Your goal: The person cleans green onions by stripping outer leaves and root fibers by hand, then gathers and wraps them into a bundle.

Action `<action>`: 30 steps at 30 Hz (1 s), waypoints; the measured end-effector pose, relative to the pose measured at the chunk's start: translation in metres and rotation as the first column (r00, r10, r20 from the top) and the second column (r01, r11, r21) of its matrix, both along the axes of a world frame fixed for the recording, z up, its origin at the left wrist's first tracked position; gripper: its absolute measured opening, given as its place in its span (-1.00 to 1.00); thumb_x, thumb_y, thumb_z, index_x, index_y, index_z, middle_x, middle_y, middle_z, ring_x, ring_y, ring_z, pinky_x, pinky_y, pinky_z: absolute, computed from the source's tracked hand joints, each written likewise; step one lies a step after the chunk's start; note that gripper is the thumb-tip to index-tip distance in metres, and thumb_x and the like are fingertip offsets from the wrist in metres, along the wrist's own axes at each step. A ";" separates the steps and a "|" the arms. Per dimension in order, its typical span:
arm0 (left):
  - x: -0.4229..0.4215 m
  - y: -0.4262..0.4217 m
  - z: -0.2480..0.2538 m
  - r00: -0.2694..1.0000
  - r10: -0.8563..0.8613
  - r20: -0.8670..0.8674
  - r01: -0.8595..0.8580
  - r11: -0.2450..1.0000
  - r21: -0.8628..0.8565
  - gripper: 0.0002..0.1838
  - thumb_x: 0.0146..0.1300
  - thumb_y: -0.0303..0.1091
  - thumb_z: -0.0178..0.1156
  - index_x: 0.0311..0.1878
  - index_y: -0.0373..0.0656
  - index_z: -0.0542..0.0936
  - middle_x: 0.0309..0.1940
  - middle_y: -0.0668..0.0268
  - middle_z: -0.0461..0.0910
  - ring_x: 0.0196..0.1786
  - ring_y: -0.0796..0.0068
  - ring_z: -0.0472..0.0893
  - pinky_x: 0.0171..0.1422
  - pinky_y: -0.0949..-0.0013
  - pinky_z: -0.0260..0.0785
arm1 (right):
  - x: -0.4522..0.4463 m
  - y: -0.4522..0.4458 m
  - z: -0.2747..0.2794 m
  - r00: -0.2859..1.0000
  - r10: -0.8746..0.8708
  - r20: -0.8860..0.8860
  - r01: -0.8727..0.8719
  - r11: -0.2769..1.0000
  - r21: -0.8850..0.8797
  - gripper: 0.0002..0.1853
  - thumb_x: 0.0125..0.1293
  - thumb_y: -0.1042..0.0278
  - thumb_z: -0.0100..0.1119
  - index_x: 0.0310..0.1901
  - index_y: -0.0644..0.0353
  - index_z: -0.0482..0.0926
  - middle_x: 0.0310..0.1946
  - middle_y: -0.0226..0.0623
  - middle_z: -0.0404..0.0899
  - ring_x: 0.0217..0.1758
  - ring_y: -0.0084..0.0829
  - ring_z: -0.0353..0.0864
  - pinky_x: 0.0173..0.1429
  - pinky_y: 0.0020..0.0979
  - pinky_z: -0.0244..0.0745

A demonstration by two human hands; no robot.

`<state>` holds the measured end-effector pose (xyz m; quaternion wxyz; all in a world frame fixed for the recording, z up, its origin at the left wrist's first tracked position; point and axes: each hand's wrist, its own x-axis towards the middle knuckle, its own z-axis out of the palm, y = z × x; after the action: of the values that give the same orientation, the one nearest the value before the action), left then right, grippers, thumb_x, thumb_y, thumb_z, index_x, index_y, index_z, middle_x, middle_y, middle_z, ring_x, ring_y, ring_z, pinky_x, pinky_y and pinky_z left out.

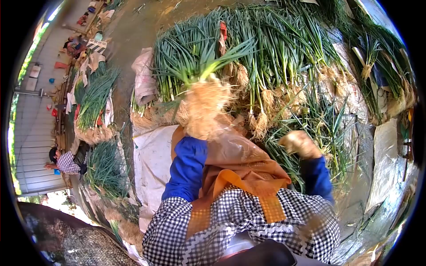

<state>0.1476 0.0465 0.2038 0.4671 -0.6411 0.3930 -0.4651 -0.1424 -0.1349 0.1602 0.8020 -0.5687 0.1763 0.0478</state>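
A bunch of green onions [206, 73] is raised in front of me on the left, its pale, shaggy roots [206, 104] towards me and its leaves fanned out beyond. My left hand [199, 129], at the end of a blue sleeve, is closed on this bunch; the roots and motion blur hide most of its fingers. To the right, my right hand [301, 144] is over loose green leaves [284, 162]. It is smeared by motion, so its fingers and anything in them cannot be made out. A brown apron [239, 155] covers my lap.
Piled green onions [275, 48] lie ahead, roots towards me. A red strip [223, 31] stands among them. White sacking [153, 155] spreads at my left. More green onion heaps [95, 97] lie farther left, where another person [66, 162] in a checked top sits. Wet sheeting [384, 150] lies right.
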 end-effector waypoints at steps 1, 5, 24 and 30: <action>-0.003 0.009 0.020 0.857 0.152 0.492 -0.318 0.908 0.273 -0.65 0.30 -0.11 -0.11 -0.06 -0.17 0.44 -0.13 0.21 0.51 -0.04 0.41 0.49 0.19 0.13 0.25 | -0.010 -0.026 0.001 0.969 -0.064 -0.238 0.005 0.970 -0.242 -0.74 0.20 0.14 0.15 -0.33 0.20 0.61 -0.56 -0.41 0.54 -0.54 -0.55 0.48 -0.46 -0.50 0.39; 0.017 0.029 0.027 -0.015 -0.132 0.991 -0.875 0.482 0.051 -0.76 0.24 -0.24 -0.04 -0.18 -0.15 0.54 0.04 0.16 0.49 0.16 0.30 0.41 0.28 0.12 0.17 | 0.003 -0.038 -0.039 0.979 -0.204 0.029 0.061 0.152 -0.987 -0.67 0.18 0.18 0.20 -0.12 0.25 0.53 -0.20 -0.11 0.59 -0.19 -0.38 0.60 -0.16 -0.37 0.50; -0.057 0.118 -0.032 -0.175 -0.748 0.641 -0.631 0.585 0.510 -0.46 0.12 -0.43 0.05 0.22 -0.28 0.27 -0.26 0.26 0.50 -0.28 0.47 0.55 -0.20 0.39 0.50 | 0.104 0.024 -0.033 1.000 -0.011 -0.008 0.003 0.770 -0.638 -0.83 0.27 0.35 0.07 -0.14 0.13 0.55 -0.24 -0.31 0.60 -0.21 -0.45 0.58 -0.04 -0.46 0.48; -0.086 0.123 -0.003 -0.407 -0.802 0.437 -0.665 0.588 0.460 -0.47 0.11 -0.37 0.08 0.16 -0.36 0.32 -0.32 0.29 0.53 -0.37 0.58 0.55 -0.26 0.53 0.47 | 0.263 0.080 0.007 0.930 0.345 0.129 0.085 0.139 -0.987 -0.60 0.19 0.11 0.17 0.02 0.09 0.48 -0.36 -0.42 0.57 -0.36 -0.51 0.56 -0.37 -0.47 0.49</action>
<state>0.0620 0.1692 0.2008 0.7089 0.4303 0.0108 -0.5588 0.1205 -0.0553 0.1673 0.2456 -0.9637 -0.0221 -0.1027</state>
